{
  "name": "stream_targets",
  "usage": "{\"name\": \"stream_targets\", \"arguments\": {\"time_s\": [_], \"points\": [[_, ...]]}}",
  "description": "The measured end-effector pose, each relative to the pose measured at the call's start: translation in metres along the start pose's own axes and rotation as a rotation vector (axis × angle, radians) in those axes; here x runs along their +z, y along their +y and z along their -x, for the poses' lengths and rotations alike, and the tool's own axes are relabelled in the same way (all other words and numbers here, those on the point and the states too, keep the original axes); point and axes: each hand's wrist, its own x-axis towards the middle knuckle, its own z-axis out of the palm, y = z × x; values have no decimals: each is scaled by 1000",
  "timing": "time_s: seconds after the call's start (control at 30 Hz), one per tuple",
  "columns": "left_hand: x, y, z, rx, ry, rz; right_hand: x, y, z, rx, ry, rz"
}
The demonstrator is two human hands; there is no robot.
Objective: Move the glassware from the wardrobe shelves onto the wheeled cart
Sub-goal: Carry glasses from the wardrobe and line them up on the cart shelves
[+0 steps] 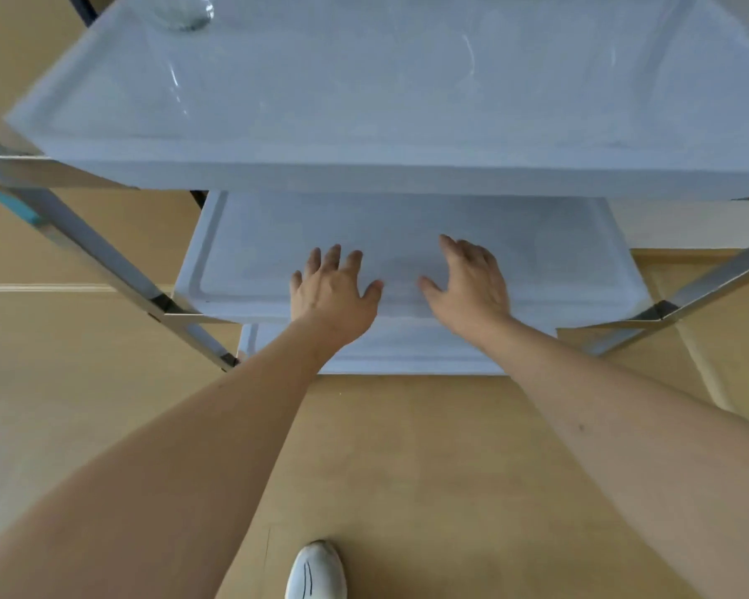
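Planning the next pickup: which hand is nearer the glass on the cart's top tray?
Left. The left hand is spread over the middle tray, below and right of the glass at the top tray's far-left corner. The right hand is further right.

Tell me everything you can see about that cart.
The cart has three pale, white-looking trays stacked one above another, each with a raised rim, held in a shiny metal frame with slanting legs. It stands on a tan floor. A clear glass sits at the top tray's far left corner. Both hands, left and right, reach over the middle tray with fingers spread; contact is unclear. No wheels are in view.
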Motion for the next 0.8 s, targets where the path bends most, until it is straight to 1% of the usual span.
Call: {"name": "stream_targets", "arguments": {"time_s": [0.07,0.2,0.33,0.4,0.53,0.67,0.8], "points": [[-22,6,26,-15,-48,-11,-19,-5,28,16,-59,2],[-71,25,75,-15,-103,-12,-66,-15,85,27,-115,-20],[-124,58,129,28,-148,-42,-131,-25,138,48,-171,-59],[-154,79,154,55,-167,-84,-173,-32,156,59,-173,-74],[-226,130,201,167,-166,-147,-272,-47,189,64,-102,-118],[-302,187,235,266,-72,-141,-366,-48,223,66,-58,-149],[-363,248,253,343,16,-146,-445,-44,245,75,71,-171]]}}
